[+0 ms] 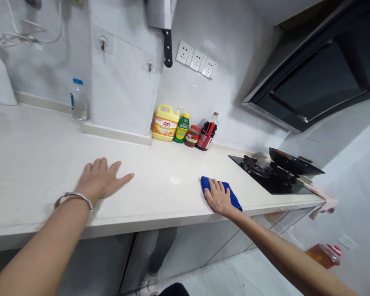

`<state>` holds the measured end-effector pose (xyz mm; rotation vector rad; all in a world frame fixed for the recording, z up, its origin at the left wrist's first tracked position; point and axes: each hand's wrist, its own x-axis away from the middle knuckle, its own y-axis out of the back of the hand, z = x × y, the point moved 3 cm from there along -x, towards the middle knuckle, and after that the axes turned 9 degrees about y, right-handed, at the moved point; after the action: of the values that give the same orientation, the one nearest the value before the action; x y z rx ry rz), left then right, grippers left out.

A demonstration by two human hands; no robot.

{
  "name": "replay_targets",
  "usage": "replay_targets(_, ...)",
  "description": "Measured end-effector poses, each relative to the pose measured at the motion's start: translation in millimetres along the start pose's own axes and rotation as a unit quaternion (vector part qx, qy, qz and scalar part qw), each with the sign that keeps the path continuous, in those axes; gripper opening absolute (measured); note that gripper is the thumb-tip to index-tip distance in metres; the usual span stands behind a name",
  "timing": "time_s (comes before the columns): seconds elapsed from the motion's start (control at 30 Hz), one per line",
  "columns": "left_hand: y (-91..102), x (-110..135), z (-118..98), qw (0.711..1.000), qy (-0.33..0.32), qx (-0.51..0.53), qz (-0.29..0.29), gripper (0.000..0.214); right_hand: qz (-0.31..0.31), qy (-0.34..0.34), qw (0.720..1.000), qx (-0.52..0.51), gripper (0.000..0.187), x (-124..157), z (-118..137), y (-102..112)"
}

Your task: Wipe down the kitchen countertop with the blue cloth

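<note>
My left hand (100, 179) lies palm down towards the left of the white countertop (160, 181), fingers stretched and thumb out to the right. It holds nothing, and a silver bangle (74, 198) circles that wrist. Near the front edge, my right hand (218, 199) presses on a folded blue cloth (234, 199), its slightly bent fingers holding it against the surface. The palm covers part of the cloth, whose corners show on both sides.
Against the wall stand a yellow detergent jug (165, 123), a green bottle (181, 128), a red-lidded jar (193, 135) and a dark sauce bottle (207, 132). A gas stove (265, 174) carries a wok (292, 162). A cleaver (167, 47) hangs above; a water bottle (79, 100) stands left.
</note>
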<state>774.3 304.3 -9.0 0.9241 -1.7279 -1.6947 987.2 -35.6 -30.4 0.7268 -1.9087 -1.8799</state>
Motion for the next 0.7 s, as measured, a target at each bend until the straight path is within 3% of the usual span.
replay_targets(0.13,-0.6,2,-1,1.0,-0.001,0.02,0.002,0.091,0.011,0.067,0.998,-0.016,0.067,5,47,5)
replay_targets(0.27,-2.3,3,-1,1.0,0.003,0.03,-0.008,0.09,0.013,0.109,0.993,-0.052,0.069,-23,82,8)
replay_targets(0.5,-6.8,4,-2,0.999,0.017,0.045,0.007,0.094,-0.015,0.078,0.995,-0.062,0.066,-102,131,8)
replay_targets(0.7,-9.0,7,-4,0.997,0.031,0.071,0.023,0.095,-0.004,0.019,0.996,-0.084,0.065,-148,184,11)
